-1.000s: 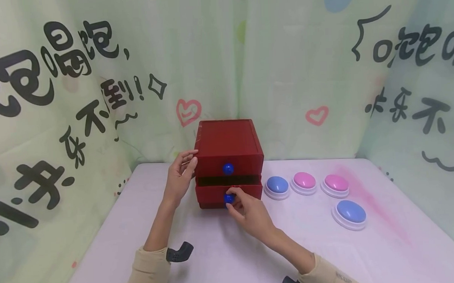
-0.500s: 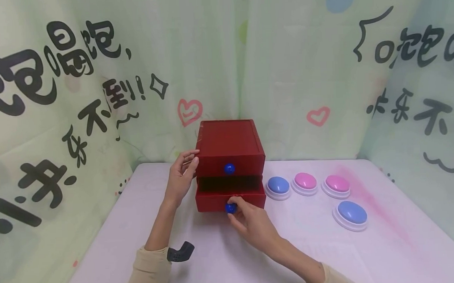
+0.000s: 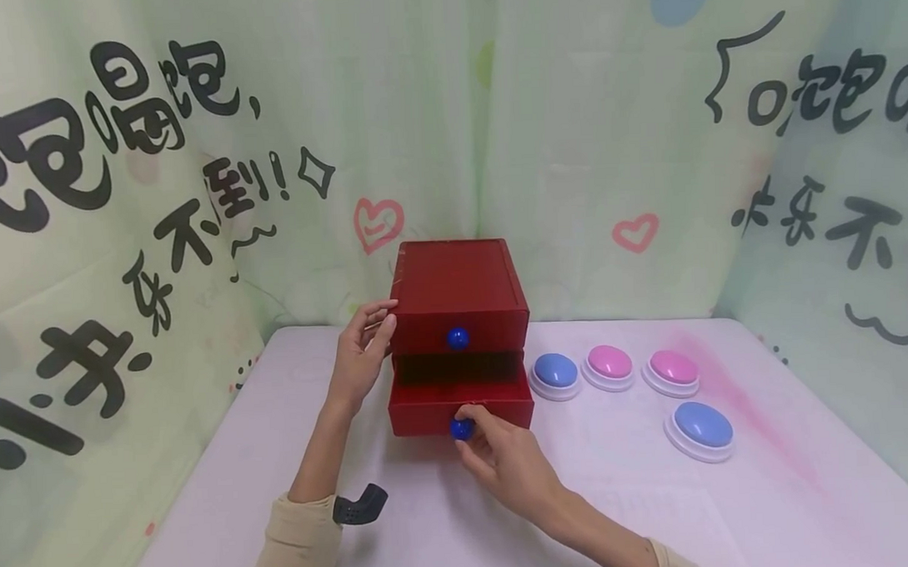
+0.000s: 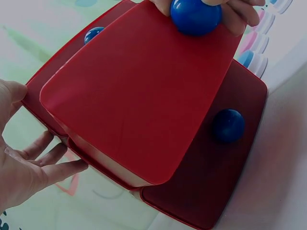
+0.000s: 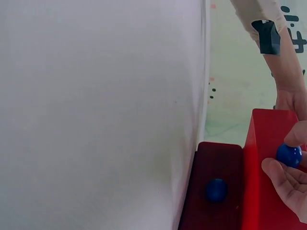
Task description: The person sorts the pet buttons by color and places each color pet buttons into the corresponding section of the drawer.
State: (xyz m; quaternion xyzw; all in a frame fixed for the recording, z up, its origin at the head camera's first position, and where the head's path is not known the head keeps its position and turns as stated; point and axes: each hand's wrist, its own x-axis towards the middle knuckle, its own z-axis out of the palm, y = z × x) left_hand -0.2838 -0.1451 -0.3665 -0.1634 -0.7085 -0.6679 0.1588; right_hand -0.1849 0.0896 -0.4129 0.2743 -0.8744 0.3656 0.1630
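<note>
A red drawer cabinet [image 3: 457,275] with blue ball knobs stands on the table in the head view. Its middle drawer [image 4: 139,91] is pulled out, showing a dark inside whose depth is hidden. The top drawer and the lowest drawer [image 5: 216,172] are pushed in; the lowest is hidden from the head view. My right hand [image 3: 516,469] pinches the middle drawer's knob [image 4: 195,15] between thumb and fingers. My left hand [image 3: 362,353] rests on the cabinet's left side, thumb at the front edge and fingers extended along the side.
To the right of the cabinet stand round push buttons on white bases: a blue button [image 3: 555,372] and two pink ones in a row, another blue button [image 3: 703,429] closer. A printed curtain [image 3: 569,146] hangs behind and beside the white table [image 3: 237,508].
The middle drawer has slid further out toward me, with my right hand moving along on its knob. The left hand has stayed against the cabinet's side.
</note>
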